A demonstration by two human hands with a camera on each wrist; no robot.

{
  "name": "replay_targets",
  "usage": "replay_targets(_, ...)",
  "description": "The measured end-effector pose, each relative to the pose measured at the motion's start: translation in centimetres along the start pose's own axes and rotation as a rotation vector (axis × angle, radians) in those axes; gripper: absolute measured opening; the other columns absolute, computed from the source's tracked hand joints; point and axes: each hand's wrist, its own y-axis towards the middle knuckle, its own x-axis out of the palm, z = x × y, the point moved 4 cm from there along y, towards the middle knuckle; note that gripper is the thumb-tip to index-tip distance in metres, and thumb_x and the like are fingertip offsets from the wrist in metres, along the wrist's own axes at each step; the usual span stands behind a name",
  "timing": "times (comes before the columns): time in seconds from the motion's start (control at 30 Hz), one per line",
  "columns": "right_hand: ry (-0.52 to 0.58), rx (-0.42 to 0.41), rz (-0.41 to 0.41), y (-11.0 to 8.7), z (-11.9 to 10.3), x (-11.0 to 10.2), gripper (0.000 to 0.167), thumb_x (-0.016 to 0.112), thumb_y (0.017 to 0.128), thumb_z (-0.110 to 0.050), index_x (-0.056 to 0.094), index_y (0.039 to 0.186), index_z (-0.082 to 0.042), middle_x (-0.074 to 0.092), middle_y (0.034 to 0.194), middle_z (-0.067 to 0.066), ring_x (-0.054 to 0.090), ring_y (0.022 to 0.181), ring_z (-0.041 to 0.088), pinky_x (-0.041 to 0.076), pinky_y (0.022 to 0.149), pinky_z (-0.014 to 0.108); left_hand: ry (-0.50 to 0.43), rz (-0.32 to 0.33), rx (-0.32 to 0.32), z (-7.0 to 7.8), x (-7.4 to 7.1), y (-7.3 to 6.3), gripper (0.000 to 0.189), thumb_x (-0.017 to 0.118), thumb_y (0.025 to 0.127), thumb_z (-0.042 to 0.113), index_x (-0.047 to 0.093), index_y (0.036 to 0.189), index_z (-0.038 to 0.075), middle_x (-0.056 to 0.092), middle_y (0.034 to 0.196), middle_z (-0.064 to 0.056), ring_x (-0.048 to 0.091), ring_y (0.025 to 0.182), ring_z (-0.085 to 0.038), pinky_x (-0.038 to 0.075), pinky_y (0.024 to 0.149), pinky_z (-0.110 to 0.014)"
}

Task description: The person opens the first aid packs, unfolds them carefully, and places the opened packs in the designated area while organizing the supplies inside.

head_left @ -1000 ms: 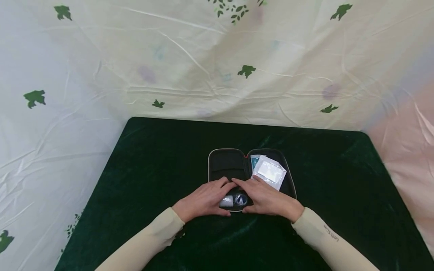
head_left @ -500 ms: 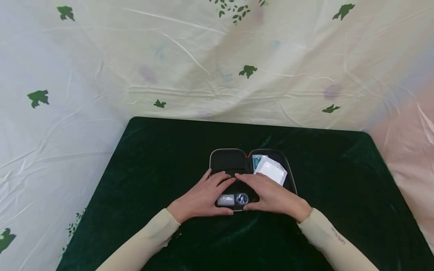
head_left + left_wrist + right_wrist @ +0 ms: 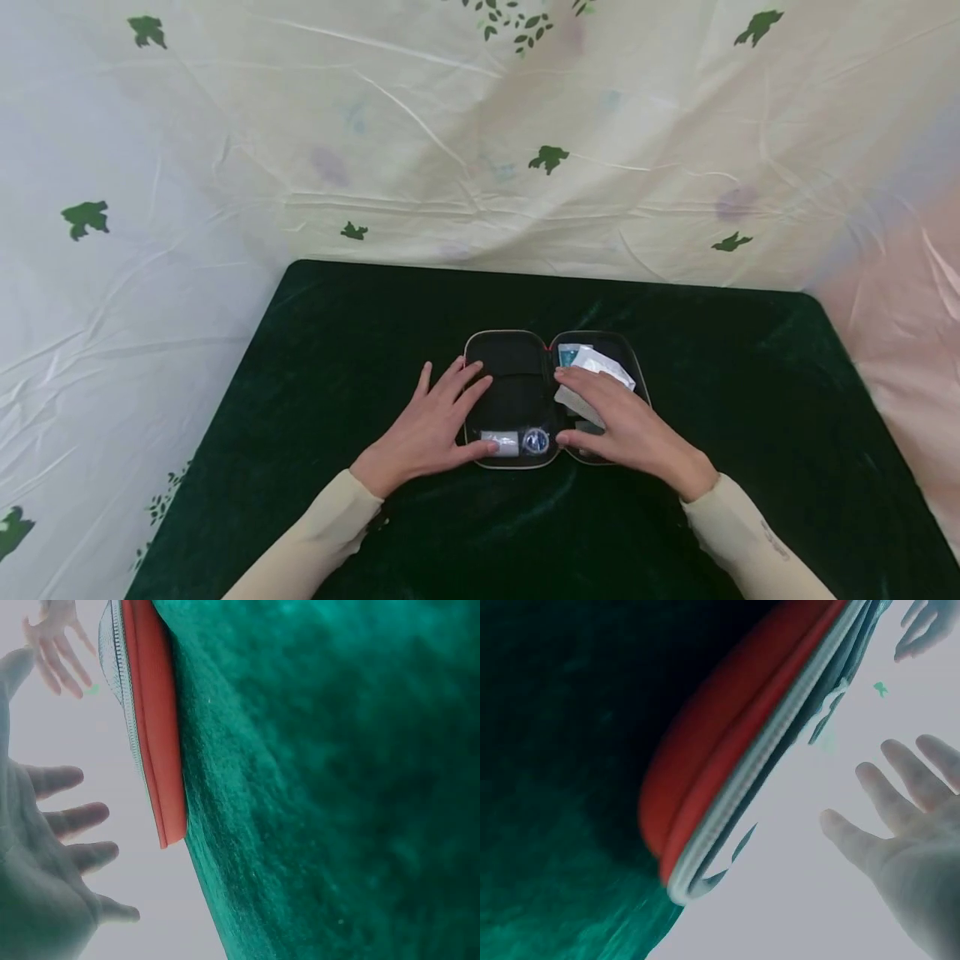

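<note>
A zippered case (image 3: 510, 402) lies unfolded like a book on the green cloth, black inside. Its red outer shell (image 3: 159, 727) shows in the left wrist view, and the same red side (image 3: 720, 750) fills part of the right wrist view. My left hand (image 3: 423, 429), fingers spread, hovers at the left half's outer edge. Over the right half is my right hand (image 3: 626, 425), fingers extended and gripping nothing. White packets (image 3: 596, 363) and a blue packet (image 3: 567, 354) lie in that half, partly covered by the hand. A small silvery-white item (image 3: 506, 443) and a round blue-and-clear item (image 3: 536, 441) sit along the left half's near edge.
The dark green velvet cloth (image 3: 360, 333) covers the table and extends around the case on all sides. Behind it hangs a pale curtain (image 3: 420, 125) with green leaf prints, continuing along both sides.
Both hands have parted from the case's middle: the left moved left with its fingers spreading, the right moved right over the packets. The left half's inside is now uncovered.
</note>
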Motion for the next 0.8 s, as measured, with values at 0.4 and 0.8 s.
replay_targets(0.4,-0.105,0.154,0.027,-1.0,2.7,-0.6,0.088,0.068,0.094,-0.061,0.04,0.158,-0.007,0.028,0.168,0.017,0.03,0.151,0.042,0.023,0.119,0.066,0.023,0.0,-0.098,-1.0,0.1,-0.2,0.093,0.048,0.094,0.079,0.036,0.162,0.016,0.018,0.172,-0.012,0.015,0.158,-0.037,0.013,0.118,-0.073)
replay_targets(0.8,-0.173,0.185,-0.067,-1.3,3.8,-0.1,0.095,0.068,0.094,-0.061,0.035,0.159,-0.001,0.023,0.168,0.022,0.026,0.152,0.044,0.022,0.119,0.067,-0.008,-0.029,-0.147,-2.0,-0.1,1.2,0.09,0.055,0.094,0.073,0.037,0.161,0.016,0.017,0.172,-0.011,0.01,0.159,-0.035,0.009,0.119,-0.073)
